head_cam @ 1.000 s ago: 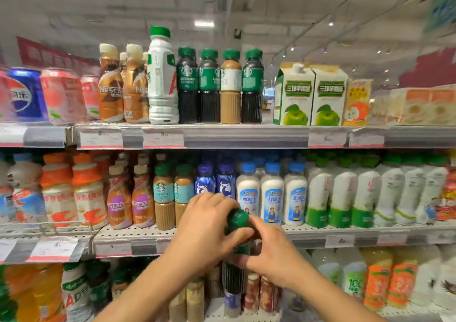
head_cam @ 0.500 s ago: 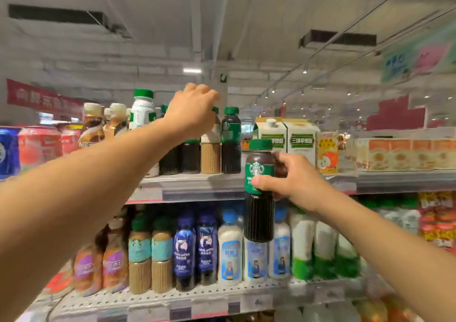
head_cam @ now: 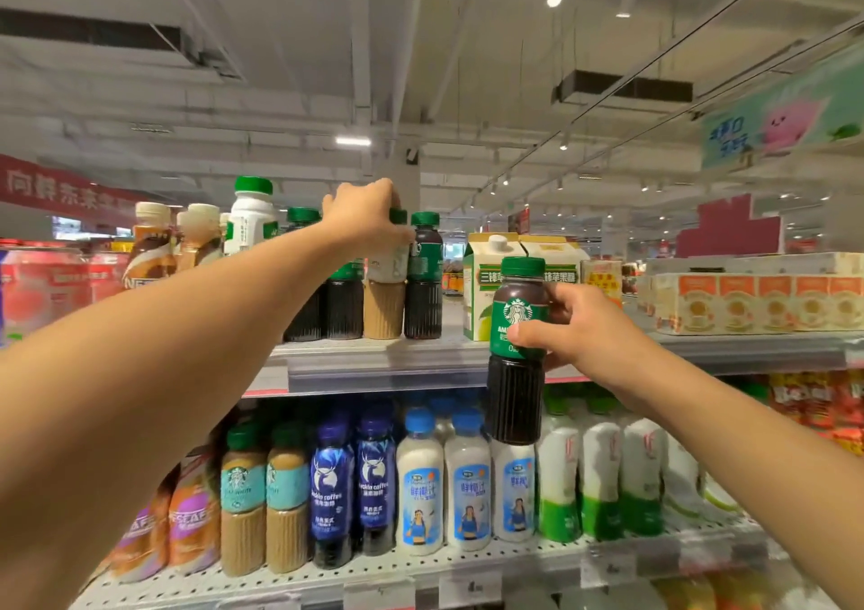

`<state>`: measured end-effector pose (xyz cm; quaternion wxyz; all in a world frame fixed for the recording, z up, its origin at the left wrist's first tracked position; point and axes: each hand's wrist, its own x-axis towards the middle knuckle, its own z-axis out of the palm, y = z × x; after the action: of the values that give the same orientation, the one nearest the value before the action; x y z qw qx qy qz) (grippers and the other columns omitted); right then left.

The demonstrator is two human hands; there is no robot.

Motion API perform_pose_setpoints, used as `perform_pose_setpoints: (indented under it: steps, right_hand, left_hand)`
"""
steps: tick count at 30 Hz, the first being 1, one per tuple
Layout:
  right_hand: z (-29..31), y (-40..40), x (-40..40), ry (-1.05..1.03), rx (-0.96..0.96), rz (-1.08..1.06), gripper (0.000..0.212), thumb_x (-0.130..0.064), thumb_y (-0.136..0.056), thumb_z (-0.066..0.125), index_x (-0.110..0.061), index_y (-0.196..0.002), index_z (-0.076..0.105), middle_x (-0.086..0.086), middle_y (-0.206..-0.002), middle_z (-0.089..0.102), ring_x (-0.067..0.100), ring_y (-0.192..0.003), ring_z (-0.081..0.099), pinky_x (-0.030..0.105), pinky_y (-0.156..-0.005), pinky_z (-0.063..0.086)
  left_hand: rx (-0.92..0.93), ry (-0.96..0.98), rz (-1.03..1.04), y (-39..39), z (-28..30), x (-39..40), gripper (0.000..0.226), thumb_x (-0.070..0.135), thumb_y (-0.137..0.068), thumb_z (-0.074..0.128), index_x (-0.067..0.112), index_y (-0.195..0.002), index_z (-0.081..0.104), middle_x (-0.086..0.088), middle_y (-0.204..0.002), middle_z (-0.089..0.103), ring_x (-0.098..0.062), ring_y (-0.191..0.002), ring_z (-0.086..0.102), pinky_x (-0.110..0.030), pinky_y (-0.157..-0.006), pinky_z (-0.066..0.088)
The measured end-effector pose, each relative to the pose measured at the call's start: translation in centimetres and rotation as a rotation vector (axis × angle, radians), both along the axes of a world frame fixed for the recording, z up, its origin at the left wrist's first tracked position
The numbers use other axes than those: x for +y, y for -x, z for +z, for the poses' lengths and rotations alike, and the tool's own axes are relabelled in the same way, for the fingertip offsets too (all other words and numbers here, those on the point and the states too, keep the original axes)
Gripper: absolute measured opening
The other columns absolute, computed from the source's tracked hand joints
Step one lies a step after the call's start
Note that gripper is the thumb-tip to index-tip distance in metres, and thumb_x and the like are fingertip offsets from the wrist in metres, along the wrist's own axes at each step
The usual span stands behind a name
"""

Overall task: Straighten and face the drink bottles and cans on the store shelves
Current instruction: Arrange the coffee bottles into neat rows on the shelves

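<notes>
Right hand (head_cam: 579, 329) keeps a closed grip around the dark coffee bottle (head_cam: 516, 352), held in the air just before the top shelf (head_cam: 421, 366); left hand (head_cam: 369, 217) seems clamped over the tan bottle (head_cam: 384, 301) in the row. Sliding the dark one in could topple its neighbours.

Left hand (head_cam: 362, 210) gripping tan shelf bottle (head_cam: 384, 296), right hand (head_cam: 572, 324) holding dark coffee bottle (head_cam: 516, 352)
</notes>
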<state>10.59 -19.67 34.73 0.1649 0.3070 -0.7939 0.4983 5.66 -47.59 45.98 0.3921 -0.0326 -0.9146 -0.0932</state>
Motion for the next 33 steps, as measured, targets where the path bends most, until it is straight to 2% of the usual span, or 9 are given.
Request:
perform_pose_setpoints:
  steps: [2, 4, 5, 8, 13, 18, 23, 28, 33]
  right_hand:
    - [0.4, 0.1, -0.4, 0.008, 0.010, -0.005, 0.034, -0.023, -0.082, 0.082, -0.025, -0.113, 0.067, 0.002, -0.101, 0.078, 0.021, -0.091, 0.075, 0.051, -0.082, 0.063]
    - [1.0, 0.2, -1.2, 0.018, 0.041, -0.009, 0.040, -0.031, -0.076, 0.083, -0.027, -0.113, 0.068, 0.001, -0.101, 0.077, 0.022, -0.093, 0.075, 0.052, -0.082, 0.063]
    - [1.5, 0.3, -1.6, 0.028, 0.066, -0.015, 0.041, -0.034, -0.074, 0.083, -0.029, -0.112, 0.068, -0.001, -0.102, 0.077, 0.020, -0.093, 0.074, 0.051, -0.082, 0.063]
    - [3.4, 0.8, -3.3, 0.047, 0.145, -0.017, 0.040, -0.033, -0.078, 0.083, -0.032, -0.113, 0.063, -0.004, -0.104, 0.075, 0.019, -0.096, 0.073, 0.044, -0.082, 0.063]
    - [7.3, 1.9, -7.4, 0.049, 0.227, -0.037, 0.038, -0.030, -0.080, 0.082, -0.033, -0.111, 0.061, -0.011, -0.108, 0.069, 0.014, -0.099, 0.069, 0.045, -0.085, 0.062]
    - [8.5, 3.5, -12.0, -0.076, 0.191, -0.055, 0.043, -0.033, -0.074, 0.085, -0.028, -0.110, 0.062, -0.005, -0.107, 0.070, 0.021, -0.099, 0.070, 0.050, -0.084, 0.062]
    - [7.8, 4.9, -14.3, -0.116, 0.060, -0.079, 0.030, -0.013, -0.085, 0.080, -0.018, -0.110, 0.063, 0.008, -0.105, 0.072, 0.027, -0.097, 0.070, 0.053, -0.084, 0.062]
    - [7.3, 6.0, -14.8, -0.115, 0.109, -0.180, 0.072, -0.047, -0.060, 0.087, -0.023, -0.116, 0.050, 0.002, -0.113, 0.068, 0.025, -0.101, 0.068, 0.053, -0.084, 0.060]
    - [7.1, 5.7, -15.7, -0.133, 0.250, -0.303, 0.056, -0.044, -0.071, 0.089, -0.020, -0.109, 0.057, 0.001, -0.104, 0.066, 0.026, -0.098, 0.066, 0.052, -0.083, 0.059]
  left_hand:
    - [-0.004, -0.100, -0.181, -1.9, 0.2, 0.2, 0.041, 0.039, -0.087, 0.077, 0.022, -0.119, 0.059, -0.003, -0.114, 0.065, -0.024, -0.105, 0.060, -0.037, -0.084, 0.056]
    - [0.076, -0.165, -0.281, -4.3, 0.1, 0.0, 0.038, 0.034, -0.088, 0.078, 0.022, -0.119, 0.060, 0.002, -0.115, 0.062, -0.016, -0.097, 0.060, -0.018, -0.066, 0.047]
    - [0.130, -0.207, -0.308, -5.6, 0.0, -0.3, 0.037, 0.034, -0.088, 0.077, 0.022, -0.119, 0.061, 0.004, -0.114, 0.061, -0.014, -0.095, 0.059, -0.015, -0.064, 0.044]
    - [0.195, -0.343, -0.386, -9.1, -0.2, -2.1, 0.033, 0.036, -0.089, 0.077, 0.024, -0.116, 0.062, 0.003, -0.109, 0.065, -0.014, -0.094, 0.065, -0.028, -0.073, 0.056]
    - [-0.086, -0.425, -0.491, -12.6, -4.5, -3.7, 0.023, 0.027, -0.088, 0.077, 0.032, -0.108, 0.066, 0.005, -0.104, 0.069, -0.013, -0.094, 0.069, -0.035, -0.078, 0.060]
    - [-0.124, -0.359, -0.421, -11.1, -11.0, -4.1, 0.022, 0.035, -0.087, 0.078, 0.037, -0.104, 0.066, 0.013, -0.096, 0.065, -0.007, -0.086, 0.066, -0.039, -0.081, 0.062]
    - [-0.118, -0.260, -0.283, -9.4, -13.2, -4.1, 0.026, 0.047, -0.087, 0.074, 0.040, -0.107, 0.059, 0.015, -0.099, 0.063, -0.003, -0.090, 0.060, -0.034, -0.079, 0.057]
    - [-0.105, -0.241, -0.282, -8.8, -14.1, -4.5, 0.025, 0.049, -0.087, 0.073, 0.041, -0.106, 0.058, 0.016, -0.099, 0.064, -0.004, -0.092, 0.061, -0.035, -0.080, 0.057]
    - [-0.079, -0.238, -0.265, -8.6, -14.3, -4.8, 0.026, 0.050, -0.087, 0.073, 0.039, -0.108, 0.059, 0.018, -0.095, 0.060, -0.004, -0.090, 0.059, -0.034, -0.078, 0.053]
